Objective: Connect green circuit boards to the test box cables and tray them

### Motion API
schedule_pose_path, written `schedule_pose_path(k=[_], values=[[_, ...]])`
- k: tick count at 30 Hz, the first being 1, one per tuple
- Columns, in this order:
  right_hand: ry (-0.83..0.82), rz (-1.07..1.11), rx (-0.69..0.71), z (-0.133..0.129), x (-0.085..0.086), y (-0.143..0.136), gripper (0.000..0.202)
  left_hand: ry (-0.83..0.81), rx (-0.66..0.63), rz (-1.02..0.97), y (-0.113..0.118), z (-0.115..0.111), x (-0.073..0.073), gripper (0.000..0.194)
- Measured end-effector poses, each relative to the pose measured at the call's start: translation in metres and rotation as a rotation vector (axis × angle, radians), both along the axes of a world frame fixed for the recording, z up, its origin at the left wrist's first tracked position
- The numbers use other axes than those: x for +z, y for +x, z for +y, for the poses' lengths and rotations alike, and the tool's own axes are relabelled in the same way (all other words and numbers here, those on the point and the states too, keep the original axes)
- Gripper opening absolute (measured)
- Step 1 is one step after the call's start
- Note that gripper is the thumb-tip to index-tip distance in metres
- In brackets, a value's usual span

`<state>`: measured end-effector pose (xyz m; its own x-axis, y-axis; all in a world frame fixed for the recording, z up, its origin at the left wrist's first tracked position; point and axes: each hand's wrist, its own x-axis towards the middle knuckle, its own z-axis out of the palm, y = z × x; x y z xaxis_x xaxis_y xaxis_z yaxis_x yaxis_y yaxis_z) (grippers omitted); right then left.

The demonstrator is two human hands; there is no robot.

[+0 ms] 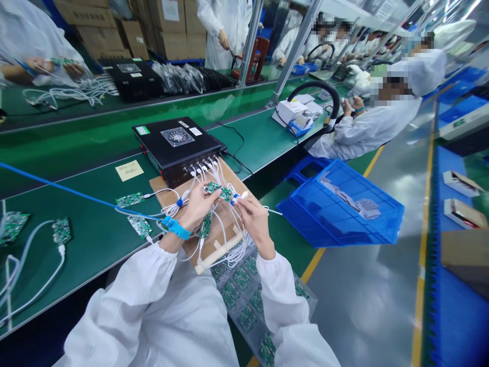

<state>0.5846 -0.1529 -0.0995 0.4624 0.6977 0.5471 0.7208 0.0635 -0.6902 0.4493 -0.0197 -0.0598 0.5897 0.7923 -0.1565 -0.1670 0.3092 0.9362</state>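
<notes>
My left hand, with a blue wrist strap, holds a green circuit board between thumb and fingers. My right hand pinches at the board's right end, beside a small blue part. A white cable comes out past its fingers; the exact grip is partly hidden. Below my hands, another board hangs on a white cable over the cardboard sheet. White cables run to the front of a black box with a fan grille.
More cabled boards lie on the green bench, near a yellow note. A clear tray of boards is beneath my right arm. A blue bin stands to the right. A co-worker sits further along.
</notes>
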Motion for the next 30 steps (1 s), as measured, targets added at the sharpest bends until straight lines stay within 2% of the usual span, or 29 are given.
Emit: schedule_pose_path(k=[6,13,21,30], values=[[0.029,-0.11,0.036,0.0,-0.003,0.001,0.019,0.027,-0.01,0.005,-0.001,0.0,-0.001,0.045],[-0.028,-0.206,0.034,-0.002,-0.008,0.0,0.023,0.033,-0.023,-0.008,-0.001,-0.001,0.0,0.052],[0.018,-0.293,0.05,-0.001,-0.011,-0.001,0.024,0.009,-0.037,-0.009,-0.002,-0.001,-0.002,0.052],[0.039,-0.26,0.088,0.003,-0.015,-0.003,0.024,-0.012,-0.037,0.026,-0.001,0.002,-0.006,0.047]])
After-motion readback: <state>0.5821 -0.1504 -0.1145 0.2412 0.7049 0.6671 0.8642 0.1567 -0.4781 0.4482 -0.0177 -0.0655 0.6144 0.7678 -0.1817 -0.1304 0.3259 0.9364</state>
